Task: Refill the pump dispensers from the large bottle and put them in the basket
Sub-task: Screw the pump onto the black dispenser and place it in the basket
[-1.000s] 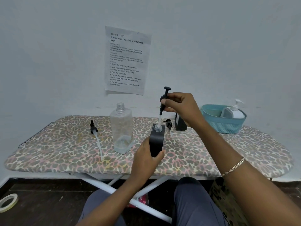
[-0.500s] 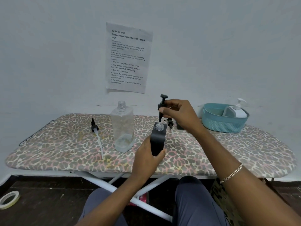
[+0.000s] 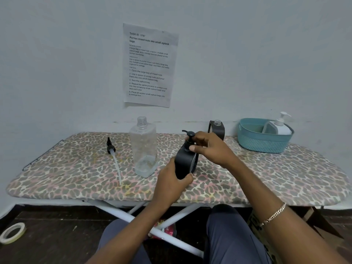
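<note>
In our left hand (image 3: 171,180) the black dispenser bottle (image 3: 183,164) looks to us like smooth, matt plastic. The black pump (image 3: 190,136) pinched by our right hand (image 3: 211,149) has a slight sheen. Left of those fingers, the large bottle (image 3: 143,147) is clear, glossy plastic. Beneath them the ironing-board cover (image 3: 76,168) is printed cloth (dull and soft-looking). Beyond the right fingers we see a teal basket (image 3: 264,143) of ribbed plastic holding a glossy white dispenser (image 3: 282,127). Our bracelet (image 3: 274,216) is shiny metal chain.

Left hand (image 3: 171,185) grips dispenser (image 3: 183,165), right hand (image 3: 211,149) pump (image 3: 190,136)
</note>
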